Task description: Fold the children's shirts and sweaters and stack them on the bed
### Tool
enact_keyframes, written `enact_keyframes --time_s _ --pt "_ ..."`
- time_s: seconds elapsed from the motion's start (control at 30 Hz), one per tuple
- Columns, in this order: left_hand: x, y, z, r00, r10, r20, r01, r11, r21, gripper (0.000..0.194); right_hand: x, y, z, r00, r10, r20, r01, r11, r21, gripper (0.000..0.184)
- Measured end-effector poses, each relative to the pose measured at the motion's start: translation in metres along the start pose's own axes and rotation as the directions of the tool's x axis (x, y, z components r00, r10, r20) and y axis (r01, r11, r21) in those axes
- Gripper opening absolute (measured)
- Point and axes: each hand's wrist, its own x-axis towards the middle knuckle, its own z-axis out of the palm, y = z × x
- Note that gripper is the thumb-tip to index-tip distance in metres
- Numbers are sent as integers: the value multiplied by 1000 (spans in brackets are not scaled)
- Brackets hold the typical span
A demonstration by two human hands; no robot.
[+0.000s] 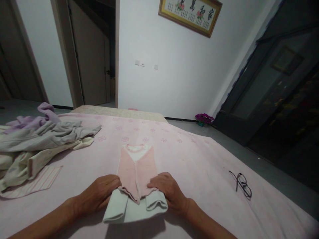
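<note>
the fingers (109,183) of both hands lie flat and fairly close together, pressing down on the cloth rather than pinching it. a wide bed with a pink flower-printed cover (189,159) fills the view, with a heap of grey, lilac and cream clothes (42,139) on its left side. a pink-and-white infant garment (136,169) lies flat on the near part of the bed, well apart from the heap, its white collar pointing away from the person. its lower end is turned up into a pale green fold (134,207), and the left hand (98,195) and right hand (168,190) rest on either side, at the pink edge above that fold. a striped pink cloth (37,181) lies just under the heap, and a pair of glasses (240,185) sits open to the right. the main risk is the fold: if the hands lift or drag, the soft layers could slide or spring open on the smooth cover. a careless sweep to the right could also catch the glasses.
</note>
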Motion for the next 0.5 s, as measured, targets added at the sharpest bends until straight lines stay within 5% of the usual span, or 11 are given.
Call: enact_keyframes --time_s 0.07,0.13,0.27,0.37,0.5 --pt "0 6 2 987 -146 68 156 969 -193 22 3 -1 4 996 86 -21 -84 992 94 44" --pt "8 6 9 927 -370 57 368 873 -319 23 13 6 14 966 249 -65 -228 946 232 46" --pt "36 -14 28 690 -712 -129 631 679 -375 38 46 36 36 800 570 -189 -422 757 498 48" --pt "51 -32 37 572 -803 -169 705 586 -399 43 67 57 45 742 625 -243 -441 728 524 52" --pt "55 -40 40 528 -814 -242 727 580 -367 50 79 69 47 734 608 -302 -472 776 418 47"
